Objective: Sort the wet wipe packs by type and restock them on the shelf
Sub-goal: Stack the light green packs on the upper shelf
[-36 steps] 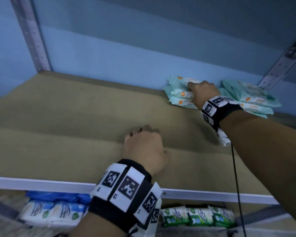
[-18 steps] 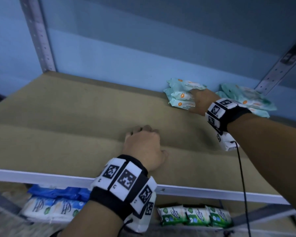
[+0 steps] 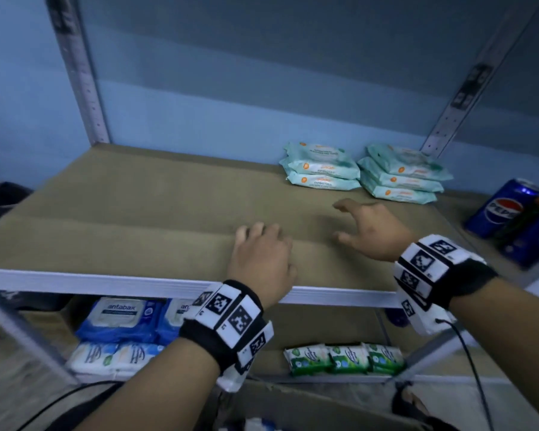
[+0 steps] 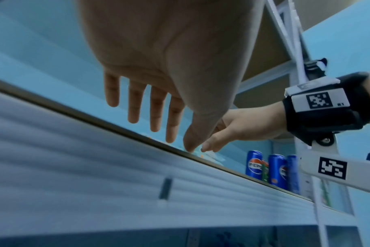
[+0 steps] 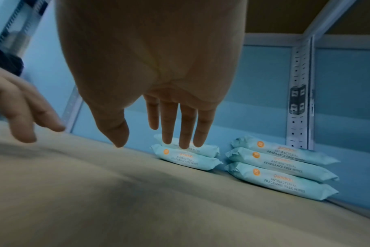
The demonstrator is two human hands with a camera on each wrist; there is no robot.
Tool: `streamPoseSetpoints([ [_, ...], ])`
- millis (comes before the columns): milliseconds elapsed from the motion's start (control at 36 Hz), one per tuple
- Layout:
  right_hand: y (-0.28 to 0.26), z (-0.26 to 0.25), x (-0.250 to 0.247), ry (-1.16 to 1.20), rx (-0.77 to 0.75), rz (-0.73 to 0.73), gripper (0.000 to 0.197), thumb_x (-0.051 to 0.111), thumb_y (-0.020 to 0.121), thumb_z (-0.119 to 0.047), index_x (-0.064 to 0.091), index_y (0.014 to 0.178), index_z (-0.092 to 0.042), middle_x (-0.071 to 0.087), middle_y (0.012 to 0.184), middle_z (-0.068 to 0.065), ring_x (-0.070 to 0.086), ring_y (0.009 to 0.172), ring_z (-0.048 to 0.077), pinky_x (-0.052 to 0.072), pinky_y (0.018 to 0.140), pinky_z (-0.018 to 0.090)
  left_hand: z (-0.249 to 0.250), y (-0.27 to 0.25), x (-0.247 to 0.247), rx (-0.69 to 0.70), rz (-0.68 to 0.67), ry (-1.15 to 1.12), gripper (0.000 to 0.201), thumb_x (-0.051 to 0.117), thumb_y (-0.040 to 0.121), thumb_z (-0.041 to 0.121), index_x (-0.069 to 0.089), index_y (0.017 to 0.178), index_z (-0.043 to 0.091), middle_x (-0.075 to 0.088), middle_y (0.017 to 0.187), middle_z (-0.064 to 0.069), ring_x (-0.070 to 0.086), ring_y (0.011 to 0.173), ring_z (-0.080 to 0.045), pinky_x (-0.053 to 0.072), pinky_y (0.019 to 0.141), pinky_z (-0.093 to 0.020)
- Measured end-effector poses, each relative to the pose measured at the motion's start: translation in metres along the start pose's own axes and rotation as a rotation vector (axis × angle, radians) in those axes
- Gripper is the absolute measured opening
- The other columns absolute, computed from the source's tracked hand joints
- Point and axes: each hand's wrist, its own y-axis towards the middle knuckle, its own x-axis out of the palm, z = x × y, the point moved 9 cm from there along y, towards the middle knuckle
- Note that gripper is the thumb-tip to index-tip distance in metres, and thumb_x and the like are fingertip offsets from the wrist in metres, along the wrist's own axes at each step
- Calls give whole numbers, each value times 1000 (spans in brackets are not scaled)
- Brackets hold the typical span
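Note:
Two stacks of pale teal wipe packs stand side by side at the back of the tan shelf board: a left stack and a right stack, each three packs high. My right hand hovers over the shelf in front of them, fingers straight and spread, holding nothing. My left hand hovers low near the shelf's front edge, fingers straight, empty.
Blue Pepsi cans stand at the right end of the shelf. On the shelf below lie blue Antabax packs, white-blue packs and green packs. A cardboard box sits below. Metal uprights frame the shelf.
My right hand has let go of the left teal stack and drawn back toward the shelf's middle. The left hand has uncurled. The head view has pulled back and dropped.

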Motion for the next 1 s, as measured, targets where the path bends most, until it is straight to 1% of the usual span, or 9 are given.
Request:
streamPoseSetpoints([
  [139, -66, 6, -5, 110, -99, 56, 55, 68, 87, -37, 50, 137, -22, 62, 132, -4, 59, 117, 18, 45, 101, 31, 34, -24, 1, 99, 35, -66, 29, 50, 92, 40, 60, 112, 22, 48, 123, 5, 40, 114, -21, 38, 95, -37],
  [194, -91, 13, -5, 151, -111, 97, 49, 69, 86, -38, 55, 131, -23, 65, 123, -9, 61, 106, 15, 45, 92, 25, 45, -31, 5, 138, 17, -98, 26, 51, 93, 39, 60, 110, 23, 49, 116, 5, 41, 111, -20, 41, 93, -37],
  [278, -128, 26, -2, 290, -95, 167, 36, 73, 84, -36, 62, 117, -28, 67, 104, -18, 62, 89, 6, 37, 73, 6, 62, -43, 19, 210, -52, -108, 25, 53, 92, 40, 60, 111, 24, 53, 113, 5, 46, 108, -19, 42, 91, -38],
  [306, -138, 31, 2, 349, -87, 170, 30, 74, 84, -36, 63, 111, -30, 68, 97, -19, 62, 85, 3, 38, 70, 4, 67, -47, 26, 232, -88, -107, 26, 54, 92, 40, 60, 112, 25, 55, 112, 4, 48, 107, -20, 43, 91, -38],
  [472, -178, 70, 51, 504, -24, -9, 16, 78, 82, -33, 69, 93, -25, 69, 73, -11, 64, 71, 1, 44, 62, 10, 85, -72, 101, 280, -412, -20, 37, 53, 92, 45, 56, 124, 26, 55, 118, 4, 52, 110, -20, 45, 89, -36],
  [611, -183, 127, 126, 309, 70, -271, 17, 77, 81, -35, 69, 93, -27, 71, 83, -14, 61, 70, -7, 39, 62, 6, 78, -73, 175, 143, -625, -66, 38, 58, 91, 45, 57, 124, 27, 57, 127, 2, 54, 113, -21, 48, 92, -35],
  [778, -163, 180, 207, 101, 120, -445, 30, 72, 86, -34, 68, 112, -19, 70, 107, -3, 64, 97, 16, 51, 84, 29, 75, -58, 253, 55, -769, -43, 38, 57, 95, 36, 55, 130, 21, 59, 126, -4, 55, 112, -22, 41, 77, -24],
  [917, -130, 205, 268, 41, 155, -533, 38, 72, 85, -24, 64, 121, -15, 68, 116, 4, 64, 102, 23, 54, 88, 38, 71, -30, 311, 22, -792, 3, 40, 60, 93, 39, 57, 128, 18, 59, 128, -6, 56, 113, -24, 48, 91, -31],
  [1000, -111, 215, 297, -5, 189, -537, 37, 69, 87, -24, 64, 122, -12, 67, 118, 11, 63, 106, 29, 52, 90, 39, 72, -12, 337, 13, -840, 1, 42, 60, 94, 41, 57, 127, 15, 59, 127, -6, 57, 112, -24, 48, 90, -30],
])
